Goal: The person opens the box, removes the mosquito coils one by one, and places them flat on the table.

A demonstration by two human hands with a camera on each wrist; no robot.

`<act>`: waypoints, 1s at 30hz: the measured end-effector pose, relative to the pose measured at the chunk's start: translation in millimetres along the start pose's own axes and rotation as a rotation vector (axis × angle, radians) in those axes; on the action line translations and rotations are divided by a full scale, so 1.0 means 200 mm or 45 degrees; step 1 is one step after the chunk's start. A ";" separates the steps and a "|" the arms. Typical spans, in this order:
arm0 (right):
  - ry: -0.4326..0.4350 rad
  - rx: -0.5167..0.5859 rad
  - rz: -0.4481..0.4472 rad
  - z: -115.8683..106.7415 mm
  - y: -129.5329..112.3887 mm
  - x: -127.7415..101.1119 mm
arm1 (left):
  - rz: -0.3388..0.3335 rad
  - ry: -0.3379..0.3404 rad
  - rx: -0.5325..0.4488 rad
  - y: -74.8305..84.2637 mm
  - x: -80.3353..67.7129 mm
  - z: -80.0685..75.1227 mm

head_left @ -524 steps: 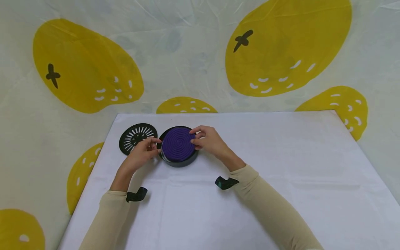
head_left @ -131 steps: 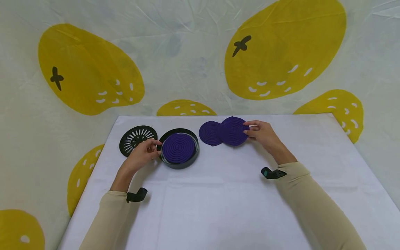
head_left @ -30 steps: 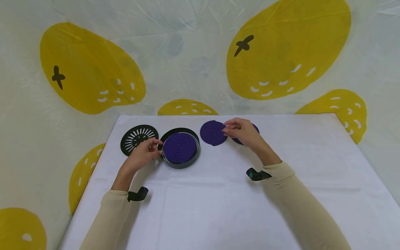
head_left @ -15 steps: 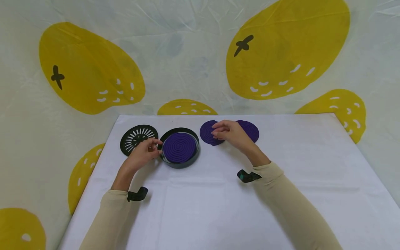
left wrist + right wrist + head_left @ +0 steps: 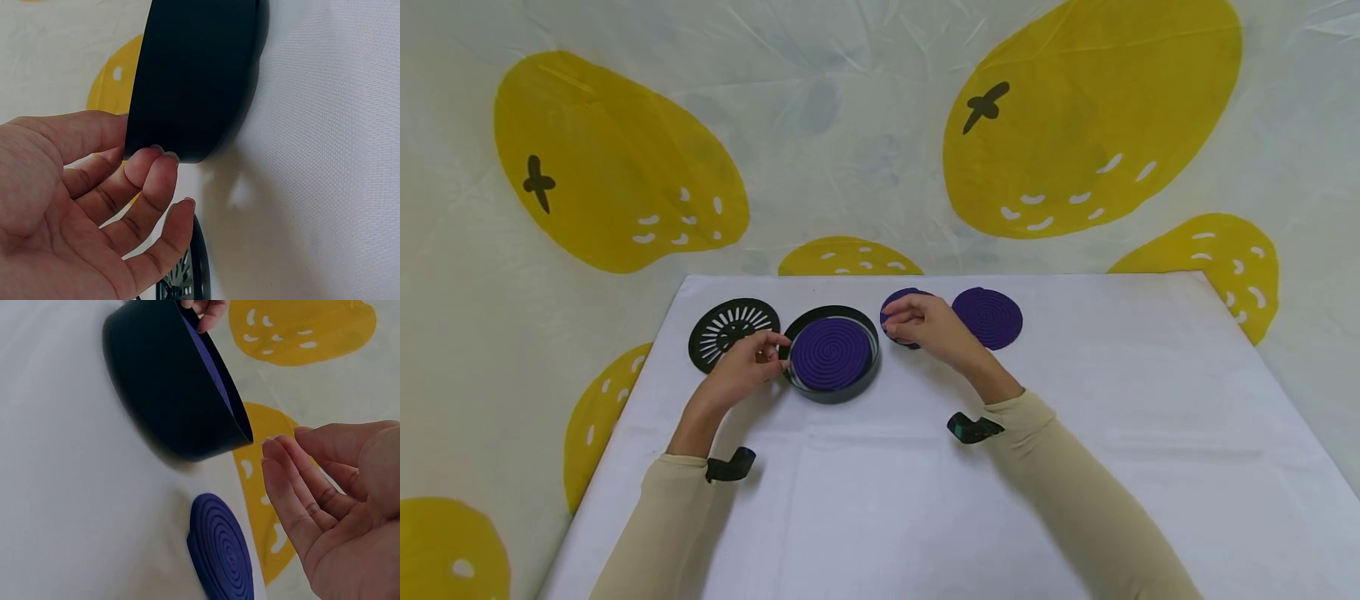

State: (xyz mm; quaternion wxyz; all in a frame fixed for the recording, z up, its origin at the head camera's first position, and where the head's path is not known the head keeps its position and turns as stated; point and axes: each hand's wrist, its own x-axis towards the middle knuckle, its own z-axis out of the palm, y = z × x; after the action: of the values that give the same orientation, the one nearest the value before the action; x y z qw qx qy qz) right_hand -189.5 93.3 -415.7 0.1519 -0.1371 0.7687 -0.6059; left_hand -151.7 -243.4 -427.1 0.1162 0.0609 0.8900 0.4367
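Head view: a round black tin (image 5: pixel 833 385) stands near the far left corner of the white counter (image 5: pixel 925 500), with a purple spiral coil (image 5: pixel 832 353) lying flat inside it. The left hand (image 5: pixel 741 367) holds the tin's left rim with curled fingers. To the tin's left lies its slotted black lid (image 5: pixel 731 331), off the tin. The right hand (image 5: pixel 925 323) hovers over a second coil (image 5: pixel 895 302) just right of the tin, fingers loosely bent; whether it touches that coil cannot be told here. A third coil (image 5: pixel 988 317) lies alone further right along the far edge.

Left wrist view: the left hand's fingertips (image 5: pixel 156 164) and thumb press the tin's (image 5: pixel 194 75) dark wall, a narrow grip holding the tin.

Right wrist view: the right hand (image 5: pixel 331 506) is slack and empty, its grip wide, above the second coil (image 5: pixel 222 556), clear of the tin (image 5: pixel 169 387).

As a judgement: two coils lie out on the counter, at least one sits in the tin, and the lid is off.

No brand, label or writing can be read anywhere.
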 end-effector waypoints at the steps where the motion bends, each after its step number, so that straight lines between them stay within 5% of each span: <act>1: -0.002 0.003 -0.004 0.01 -0.01 0.00 | -0.002 -0.002 0.003 0.00 0.00 0.00; 9: -0.043 0.068 -0.022 0.08 -0.02 0.04 | -0.010 -0.010 -0.006 0.01 -0.01 0.00; 30: -0.082 -0.079 -0.041 0.18 -0.07 0.10 | -0.015 -0.003 0.006 0.02 -0.01 0.00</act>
State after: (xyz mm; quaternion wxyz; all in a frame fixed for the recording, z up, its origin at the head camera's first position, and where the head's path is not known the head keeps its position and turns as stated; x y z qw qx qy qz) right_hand -193.3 50.1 -410.7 0.1623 -0.1736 0.7797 -0.5793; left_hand -150.6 -242.0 -424.2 0.1196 0.0564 0.8913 0.4338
